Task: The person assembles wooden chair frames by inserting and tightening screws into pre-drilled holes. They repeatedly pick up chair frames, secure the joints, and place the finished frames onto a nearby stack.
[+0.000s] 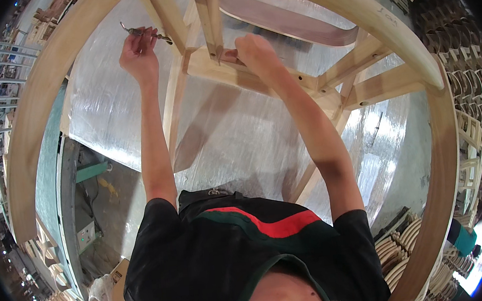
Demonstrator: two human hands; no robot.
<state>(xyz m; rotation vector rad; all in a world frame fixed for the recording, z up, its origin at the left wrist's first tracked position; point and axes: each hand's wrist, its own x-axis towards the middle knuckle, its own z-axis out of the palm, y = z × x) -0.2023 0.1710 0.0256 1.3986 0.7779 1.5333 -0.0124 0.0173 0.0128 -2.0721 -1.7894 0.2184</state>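
Across the upper view, a pale wooden frame (234, 76) runs out of sight. Reaching forward to it, the right hand (256, 53) hides its own fingertips, their grip impossible to tell; the left hand (140, 56), raised, pinches a slim metal tool (136, 31) crosswise, both ends jutting past the fingers.

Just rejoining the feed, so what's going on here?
The person's left hand grips a slim metal tool with a curved end. The right hand is at a crossbar of a pale wooden frame, beside a post; whether it holds anything is hard to tell. Silvery sheeting shows beneath.
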